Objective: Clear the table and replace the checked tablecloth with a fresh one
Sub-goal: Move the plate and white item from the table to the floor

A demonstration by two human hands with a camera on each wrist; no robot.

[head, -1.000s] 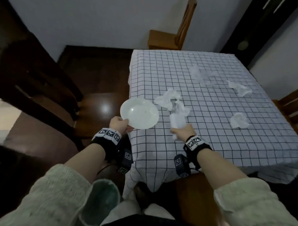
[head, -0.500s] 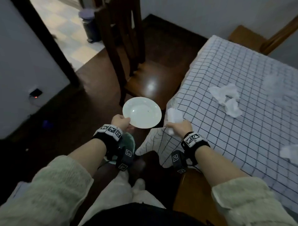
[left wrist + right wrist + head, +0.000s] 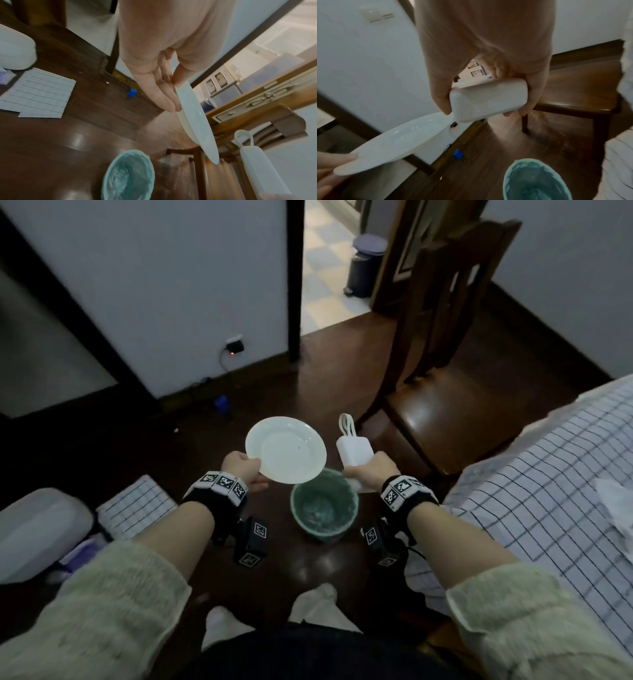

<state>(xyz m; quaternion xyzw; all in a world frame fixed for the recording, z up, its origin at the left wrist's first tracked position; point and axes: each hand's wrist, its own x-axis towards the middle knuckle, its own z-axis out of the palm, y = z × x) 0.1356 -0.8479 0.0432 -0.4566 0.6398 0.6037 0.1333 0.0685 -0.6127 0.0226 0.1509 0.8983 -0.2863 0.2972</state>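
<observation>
Two hands held out over a teal-lined wastebasket (image 3: 323,505) on the dark wood floor; all places below noted from that basket.

Left hand (image 3: 239,470): just above and left of the basket, pinching the near rim of a white plate (image 3: 286,449). Thumb on the upper face, fingers (image 3: 159,97) straight beneath. Plate tilted, overhanging the basket's far-left rim. A few dark specks on its face.

Right hand (image 3: 371,474): just above the basket's right rim, fingers and thumb wrapped around a white boxy object with a looped handle (image 3: 354,451). Loop points away from the person. What the object is, cannot tell. It sits close beside the plate's right edge; whether they touch, cannot tell.

Basket: upright, liner crinkled, contents unclear.

Right of the basket: table under the checked tablecloth (image 3: 548,501), cloth still on, its edge hanging down toward the floor. One crumpled white tissue (image 3: 616,508) on the cloth near the frame's right edge.

Beyond the basket, right: wooden chair (image 3: 442,392), seat bare, just beside the table's corner.

Left of the basket: a folded checked cloth (image 3: 137,508) flat on the floor, next to a pale rounded cushion-like thing (image 3: 41,525).

Beyond the basket, left: small blue object (image 3: 221,405) on the floor at the wall. Farther off, a doorway onto checkered tile with a lidded pedal bin (image 3: 364,265).
</observation>
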